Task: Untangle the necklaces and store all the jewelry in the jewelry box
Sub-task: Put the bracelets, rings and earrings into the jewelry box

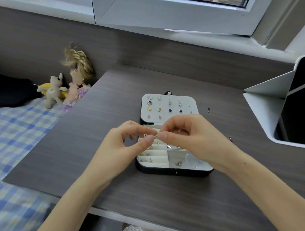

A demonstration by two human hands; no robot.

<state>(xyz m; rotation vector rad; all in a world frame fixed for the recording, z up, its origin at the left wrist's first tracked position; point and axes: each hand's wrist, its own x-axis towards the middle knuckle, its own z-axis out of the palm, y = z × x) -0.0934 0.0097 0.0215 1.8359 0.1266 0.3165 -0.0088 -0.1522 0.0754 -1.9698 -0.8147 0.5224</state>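
While the left hand (130, 145) and right hand (192, 135) both pinch one tiny gold metal piece (157, 136) above the open black cream-lined jewelry box (172, 172), a slip could lose it among the stored earrings (178, 162).

No writing, label, brand, number or sign is showing legibly anywhere in this view. The jewelry box (172, 172) is carrying no readable mark on its dark front wall or on its pale lid panel, and the counter (162, 198) is showing only plain wood grain.
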